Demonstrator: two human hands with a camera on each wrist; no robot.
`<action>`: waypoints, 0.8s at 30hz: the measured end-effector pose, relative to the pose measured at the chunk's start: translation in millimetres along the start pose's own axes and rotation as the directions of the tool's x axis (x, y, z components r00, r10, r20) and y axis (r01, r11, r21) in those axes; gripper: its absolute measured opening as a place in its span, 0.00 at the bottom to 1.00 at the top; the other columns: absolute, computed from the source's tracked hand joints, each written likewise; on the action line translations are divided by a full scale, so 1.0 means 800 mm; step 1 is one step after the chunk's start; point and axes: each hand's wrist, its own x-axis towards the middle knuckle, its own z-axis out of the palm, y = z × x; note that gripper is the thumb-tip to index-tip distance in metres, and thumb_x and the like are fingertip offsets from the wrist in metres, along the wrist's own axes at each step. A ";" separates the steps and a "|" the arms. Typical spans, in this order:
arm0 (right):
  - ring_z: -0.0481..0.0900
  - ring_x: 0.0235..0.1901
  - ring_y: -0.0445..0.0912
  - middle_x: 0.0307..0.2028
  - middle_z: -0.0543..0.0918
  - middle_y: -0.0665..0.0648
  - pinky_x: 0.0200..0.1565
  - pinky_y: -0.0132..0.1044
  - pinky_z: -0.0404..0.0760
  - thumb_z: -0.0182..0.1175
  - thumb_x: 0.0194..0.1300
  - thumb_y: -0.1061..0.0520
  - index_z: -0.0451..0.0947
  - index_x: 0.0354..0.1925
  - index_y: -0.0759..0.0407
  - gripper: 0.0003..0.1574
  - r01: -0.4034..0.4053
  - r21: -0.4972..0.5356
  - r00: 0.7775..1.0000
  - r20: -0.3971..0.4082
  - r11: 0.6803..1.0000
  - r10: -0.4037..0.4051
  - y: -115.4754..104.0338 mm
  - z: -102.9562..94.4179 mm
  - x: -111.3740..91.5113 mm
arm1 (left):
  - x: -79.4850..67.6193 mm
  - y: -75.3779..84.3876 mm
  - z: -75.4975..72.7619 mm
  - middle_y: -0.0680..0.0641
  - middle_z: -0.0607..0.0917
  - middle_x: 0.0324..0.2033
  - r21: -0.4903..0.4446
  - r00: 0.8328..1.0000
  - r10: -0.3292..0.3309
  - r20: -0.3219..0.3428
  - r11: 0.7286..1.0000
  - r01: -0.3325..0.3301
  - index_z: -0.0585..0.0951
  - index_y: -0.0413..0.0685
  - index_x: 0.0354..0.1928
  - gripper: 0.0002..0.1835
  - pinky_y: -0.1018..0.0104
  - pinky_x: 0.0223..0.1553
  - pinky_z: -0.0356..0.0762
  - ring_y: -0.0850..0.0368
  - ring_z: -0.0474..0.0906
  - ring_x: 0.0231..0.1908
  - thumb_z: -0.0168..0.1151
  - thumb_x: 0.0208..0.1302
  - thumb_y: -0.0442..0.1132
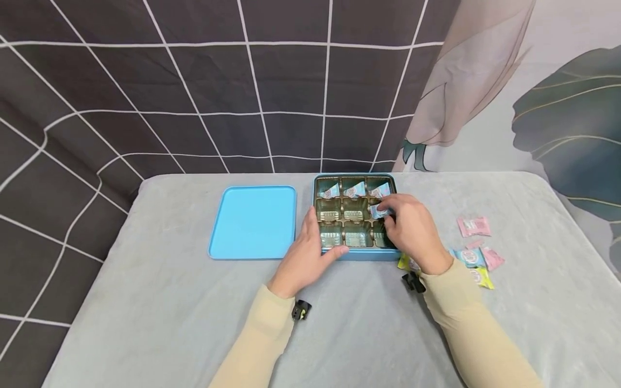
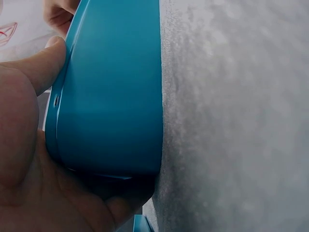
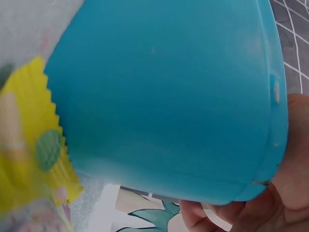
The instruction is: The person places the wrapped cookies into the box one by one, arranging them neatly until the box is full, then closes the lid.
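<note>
A blue box [image 1: 368, 254] with a gold divided insert lies at the table's far edge. Small blue-wrapped sweets [image 1: 355, 189] sit in the three back compartments. My right hand [image 1: 412, 229] reaches over the box's right side, thumb and fingers pinching another blue-wrapped sweet [image 1: 378, 212] at the middle row's right compartment. Around the front left corner, my left hand [image 1: 305, 256] holds the box, fingers along its left side and thumb at the front rim. The left wrist view shows that thumb [image 2: 50, 55] on the rim. In the right wrist view, the fingertips' contact with the sweet is hidden.
A flat blue lid [image 1: 254, 223] lies left of the box. Pink packets [image 1: 474, 227], a blue packet [image 1: 469, 257] and a yellow packet [image 1: 482, 277] lie to the right. Another yellow packet [image 3: 34, 140] lies by the box's front right corner. A dark checked curtain [image 1: 291, 81] hangs behind.
</note>
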 end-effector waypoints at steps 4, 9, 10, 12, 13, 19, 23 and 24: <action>0.81 0.52 0.62 0.47 0.86 0.66 0.52 0.57 0.78 0.56 0.55 0.75 0.85 0.37 0.68 0.15 0.023 -0.034 0.999 -0.027 0.999 -0.024 -0.005 0.001 0.000 | 0.000 0.000 -0.001 0.41 0.36 0.79 -0.007 1.000 -0.001 0.005 1.000 0.001 0.33 0.42 0.79 0.60 0.50 0.74 0.49 0.49 0.37 0.77 0.58 0.68 0.66; 0.83 0.48 0.62 0.44 0.87 0.67 0.50 0.56 0.79 0.59 0.56 0.76 0.85 0.36 0.69 0.12 0.049 -0.088 0.997 -0.052 0.995 -0.054 -0.010 0.005 -0.001 | 0.000 -0.001 0.000 0.41 0.36 0.80 -0.022 1.000 -0.009 0.009 1.000 0.009 0.32 0.43 0.79 0.60 0.50 0.74 0.49 0.50 0.38 0.77 0.58 0.67 0.66; 0.82 0.49 0.62 0.44 0.87 0.67 0.51 0.56 0.79 0.59 0.57 0.76 0.85 0.37 0.70 0.12 0.043 -0.089 0.998 -0.042 0.995 -0.047 -0.010 0.005 -0.002 | 0.000 0.000 0.001 0.41 0.36 0.79 -0.024 1.000 -0.010 0.010 1.000 0.010 0.32 0.43 0.80 0.60 0.50 0.74 0.49 0.49 0.38 0.77 0.59 0.67 0.66; 0.81 0.51 0.62 0.45 0.86 0.68 0.53 0.56 0.78 0.58 0.58 0.76 0.85 0.38 0.70 0.12 0.033 -0.083 0.999 -0.012 0.996 -0.034 -0.010 0.005 -0.003 | -0.001 -0.001 0.003 0.41 0.36 0.79 -0.021 1.000 -0.012 0.009 1.000 0.012 0.32 0.43 0.79 0.60 0.50 0.74 0.49 0.49 0.39 0.77 0.59 0.67 0.66; 0.80 0.52 0.62 0.46 0.85 0.68 0.55 0.56 0.77 0.58 0.59 0.76 0.85 0.39 0.70 0.12 0.028 -0.079 1.000 0.006 0.996 -0.028 -0.010 0.004 -0.002 | -0.001 -0.001 0.003 0.41 0.36 0.79 -0.019 1.000 -0.013 0.007 1.000 0.013 0.32 0.43 0.79 0.60 0.50 0.74 0.50 0.48 0.39 0.77 0.58 0.67 0.66; 0.79 0.53 0.62 0.48 0.84 0.68 0.57 0.55 0.76 0.56 0.59 0.76 0.85 0.38 0.73 0.12 0.053 -0.062 0.998 0.043 0.997 -0.050 -0.008 0.006 0.002 | -0.001 -0.002 0.002 0.41 0.37 0.79 -0.018 1.000 -0.012 -0.009 1.000 0.012 0.33 0.42 0.80 0.60 0.49 0.73 0.51 0.49 0.39 0.77 0.59 0.67 0.65; 0.79 0.50 0.62 0.46 0.84 0.68 0.55 0.54 0.77 0.56 0.59 0.76 0.85 0.36 0.74 0.12 0.076 -0.074 0.997 0.029 0.994 -0.074 -0.007 0.006 0.002 | 0.000 -0.001 0.002 0.41 0.36 0.79 -0.020 1.000 -0.005 -0.005 1.000 0.005 0.33 0.42 0.80 0.59 0.49 0.74 0.50 0.49 0.38 0.77 0.59 0.68 0.65; 0.79 0.50 0.63 0.46 0.84 0.69 0.55 0.54 0.76 0.55 0.59 0.76 0.85 0.36 0.74 0.12 0.083 -0.080 0.996 0.025 0.993 -0.081 -0.008 0.007 0.001 | 0.000 -0.001 0.002 0.41 0.37 0.79 -0.020 1.000 -0.005 -0.004 1.000 0.005 0.33 0.42 0.80 0.59 0.49 0.74 0.50 0.49 0.38 0.77 0.59 0.68 0.65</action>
